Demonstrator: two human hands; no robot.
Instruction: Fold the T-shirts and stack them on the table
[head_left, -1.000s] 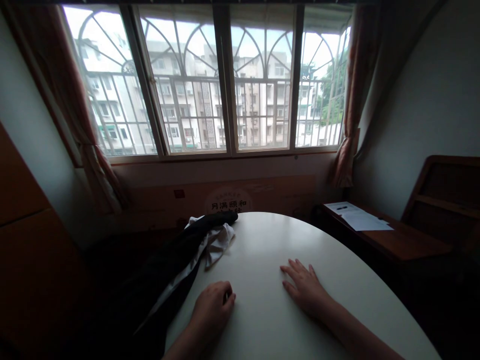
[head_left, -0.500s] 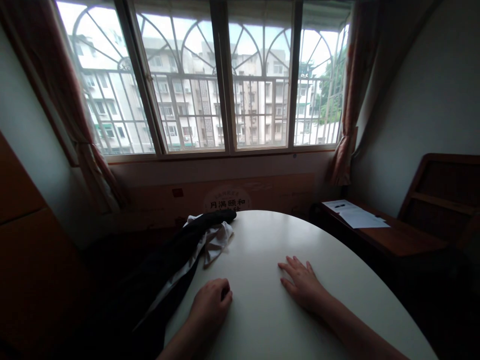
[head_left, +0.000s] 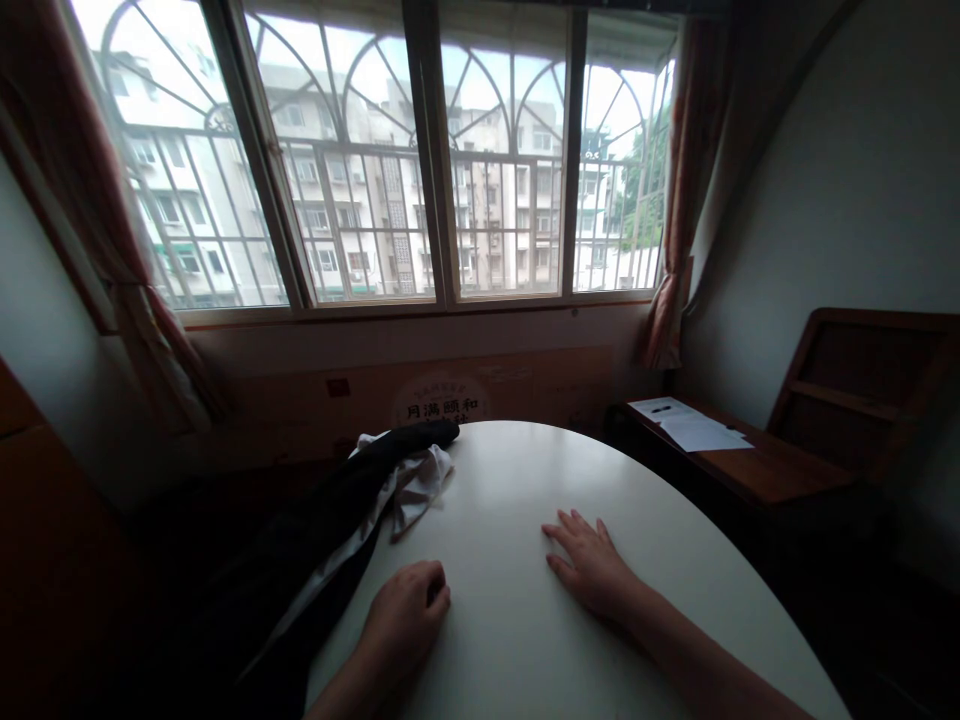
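My left hand [head_left: 409,605] rests on the white round table [head_left: 510,620], its fingers curled into a loose fist. Only shadow shows in the gap by the thumb, and nothing sticks out of the fist. Farther right, my right hand [head_left: 589,560] lies palm down on the tabletop, fingers spread, holding nothing. Beyond the left hand, a black and white garment [head_left: 420,485] is draped over the table's left edge and hangs into the dark. Neither hand touches it.
A wooden chair or bench [head_left: 787,470] stands at the right, bearing white papers [head_left: 701,430] and a dark pen [head_left: 662,408]. A long cardboard panel [head_left: 540,385] with printed characters leans below the barred window [head_left: 502,200]. Curtains [head_left: 667,310] hang on both sides.
The camera view has turned slightly right, so the whole scene sits a little farther left. Both hands keep their pose and place on the table.
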